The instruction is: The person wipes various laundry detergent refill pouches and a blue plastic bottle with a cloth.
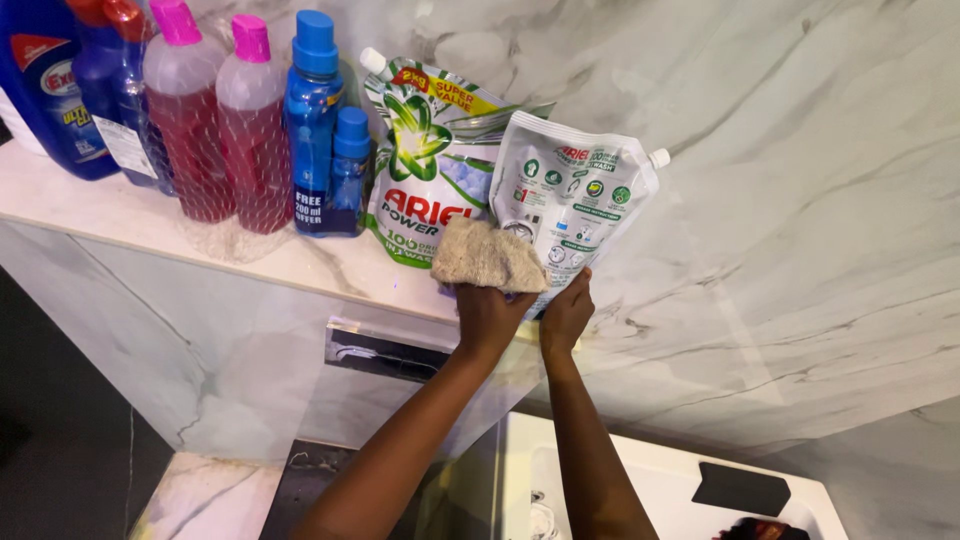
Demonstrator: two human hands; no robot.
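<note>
My left hand [488,318] is shut on a beige, coarse cloth [487,255] and presses it against the lower part of a white refill pouch [575,195]. The pouch has a white spout cap at its upper right corner. My right hand [566,312] grips that pouch by its bottom edge and holds it tilted just above the marble ledge [110,215]. Behind and to the left of it, a larger green and white detergent pouch [425,140] stands on the ledge against the wall.
On the ledge to the left stand two blue bottles [315,110], two pink-capped bottles in netting [205,130] and a dark blue bottle [45,90]. A chrome plate [380,352] sits below the ledge. A white fixture [650,480] with a black object [740,487] lies at the bottom right.
</note>
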